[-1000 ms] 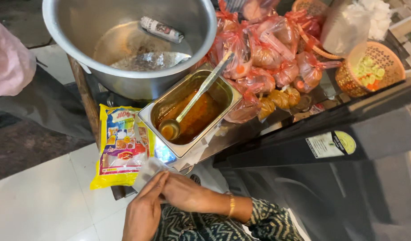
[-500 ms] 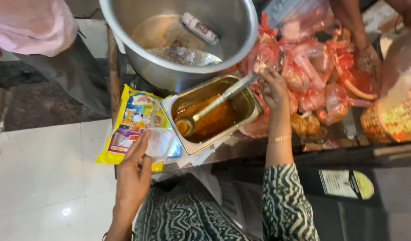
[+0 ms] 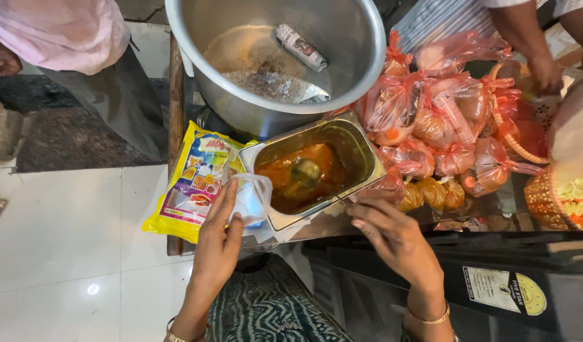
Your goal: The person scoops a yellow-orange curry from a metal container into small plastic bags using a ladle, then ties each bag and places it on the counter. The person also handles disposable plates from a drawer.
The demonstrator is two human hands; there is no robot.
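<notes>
While our left hand (image 3: 218,244) pinches the small clear plastic bag (image 3: 250,199) open beside the rectangular steel tray of orange curry (image 3: 361,152), our right hand (image 3: 396,240) hovers, fingers loose and empty. We'd keep the bag's mouth wide, low against the tray rim.

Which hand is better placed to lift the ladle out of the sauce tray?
Probably the right hand: it is empty and open beside the steel tray holding the ladle. The left hand already holds a small clear bag.

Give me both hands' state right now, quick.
Left hand: closed on a small clear plastic bag beside the steel tray of orange sauce.
Right hand: open, empty, fingers spread near the tray's front edge.
</notes>
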